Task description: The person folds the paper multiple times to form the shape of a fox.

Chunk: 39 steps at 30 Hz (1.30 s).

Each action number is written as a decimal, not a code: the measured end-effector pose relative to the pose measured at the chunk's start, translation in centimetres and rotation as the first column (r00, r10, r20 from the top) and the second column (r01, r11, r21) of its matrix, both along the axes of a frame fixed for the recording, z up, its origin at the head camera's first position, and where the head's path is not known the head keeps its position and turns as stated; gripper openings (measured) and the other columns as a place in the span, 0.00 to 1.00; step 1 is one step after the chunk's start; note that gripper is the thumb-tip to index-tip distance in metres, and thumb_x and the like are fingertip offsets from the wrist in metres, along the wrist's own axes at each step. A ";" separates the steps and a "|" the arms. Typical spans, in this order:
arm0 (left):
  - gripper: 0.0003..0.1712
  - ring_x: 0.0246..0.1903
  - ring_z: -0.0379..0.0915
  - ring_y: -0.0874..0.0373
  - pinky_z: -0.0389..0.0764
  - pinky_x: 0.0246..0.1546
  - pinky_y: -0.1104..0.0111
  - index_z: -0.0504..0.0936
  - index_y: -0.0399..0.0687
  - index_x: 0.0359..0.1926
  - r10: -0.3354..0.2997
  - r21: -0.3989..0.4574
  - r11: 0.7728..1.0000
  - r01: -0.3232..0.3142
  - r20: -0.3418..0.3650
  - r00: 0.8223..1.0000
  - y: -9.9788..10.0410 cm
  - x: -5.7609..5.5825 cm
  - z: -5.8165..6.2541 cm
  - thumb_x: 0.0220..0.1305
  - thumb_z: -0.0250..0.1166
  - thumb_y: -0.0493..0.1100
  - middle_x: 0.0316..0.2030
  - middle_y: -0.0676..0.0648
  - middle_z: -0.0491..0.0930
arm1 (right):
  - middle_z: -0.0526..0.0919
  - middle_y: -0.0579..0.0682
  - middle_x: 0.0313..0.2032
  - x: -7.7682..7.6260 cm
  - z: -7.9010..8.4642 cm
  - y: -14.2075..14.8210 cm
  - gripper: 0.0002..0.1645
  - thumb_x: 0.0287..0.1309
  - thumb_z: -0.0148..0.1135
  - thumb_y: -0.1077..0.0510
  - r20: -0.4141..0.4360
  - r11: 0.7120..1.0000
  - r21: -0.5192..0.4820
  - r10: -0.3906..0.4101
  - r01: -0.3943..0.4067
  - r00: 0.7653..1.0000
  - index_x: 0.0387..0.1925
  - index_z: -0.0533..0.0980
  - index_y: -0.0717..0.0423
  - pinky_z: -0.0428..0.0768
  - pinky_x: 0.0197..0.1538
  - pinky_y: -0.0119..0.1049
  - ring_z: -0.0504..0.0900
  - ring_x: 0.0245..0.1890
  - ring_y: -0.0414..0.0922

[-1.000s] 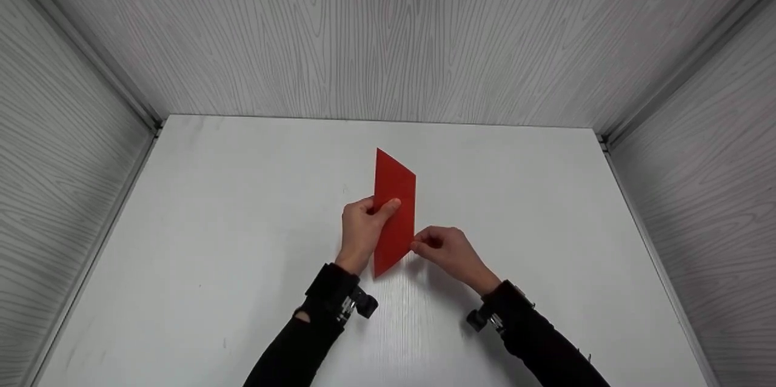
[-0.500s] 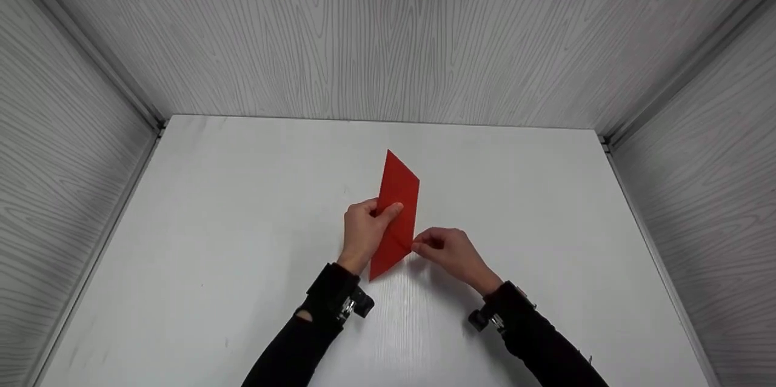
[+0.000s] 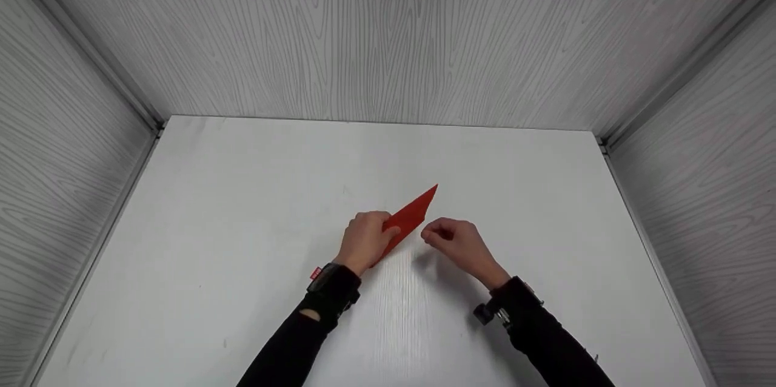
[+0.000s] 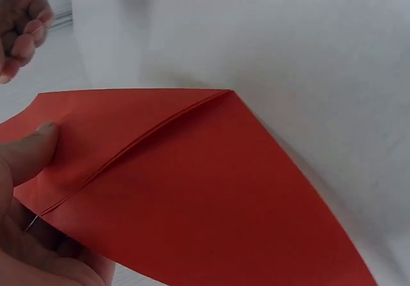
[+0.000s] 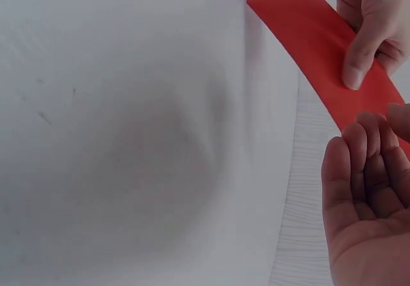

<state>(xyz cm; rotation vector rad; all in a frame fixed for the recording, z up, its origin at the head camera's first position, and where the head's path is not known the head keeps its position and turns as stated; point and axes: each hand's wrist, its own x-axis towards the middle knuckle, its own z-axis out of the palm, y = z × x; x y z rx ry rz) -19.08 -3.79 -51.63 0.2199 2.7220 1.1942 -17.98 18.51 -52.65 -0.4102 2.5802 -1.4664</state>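
A folded sheet of red paper is held up at a slant over the white table. My left hand grips it, thumb on the near face and fingers behind. In the left wrist view the paper shows a slanting layered fold edge running to a corner, with the left thumb pressed beside it. Just right of the paper, my right hand hovers, fingers loosely curled and apart from the sheet. Its fingers hold nothing that I can see in the right wrist view.
The white tabletop lies under both hands. Grey wood-patterned panels stand at the back, the left and the right. Black sleeves and wrist cameras cover the forearms.
The paper has turned from near upright to a slant, its top swinging right and down, as the left hand rotated. The right hand has come off its lower right corner.
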 end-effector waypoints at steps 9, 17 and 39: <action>0.06 0.33 0.80 0.55 0.81 0.41 0.60 0.91 0.43 0.42 -0.131 -0.192 0.973 0.126 -0.016 0.991 0.1 -0.1 -1.6 0.67 0.70 0.37 0.33 0.48 0.87 | 0.87 0.41 0.36 0.2 0.4 -0.5 0.06 0.68 0.69 0.54 -0.098 1.000 -0.007 -0.028 0.027 0.995 0.42 0.87 0.51 0.79 0.39 0.33 0.81 0.35 0.41; 0.04 0.29 0.73 0.56 0.77 0.35 0.65 0.90 0.43 0.40 -0.209 -0.291 0.939 0.183 -0.060 0.976 0.5 0.1 -3.1 0.66 0.71 0.37 0.27 0.50 0.83 | 0.88 0.43 0.37 0.2 0.2 -1.3 0.06 0.67 0.70 0.60 -0.235 0.999 0.041 -0.016 0.027 0.972 0.43 0.86 0.56 0.85 0.46 0.37 0.85 0.37 0.39; 0.22 0.43 0.81 0.46 0.81 0.46 0.54 0.82 0.41 0.56 -0.227 -0.364 0.920 0.145 -0.194 0.954 1.1 0.7 -4.5 0.63 0.75 0.42 0.43 0.42 0.84 | 0.87 0.49 0.35 -1.7 -1.5 -0.9 0.05 0.65 0.69 0.64 -0.171 0.843 0.527 0.225 -0.103 0.959 0.41 0.87 0.57 0.84 0.44 0.41 0.84 0.37 0.45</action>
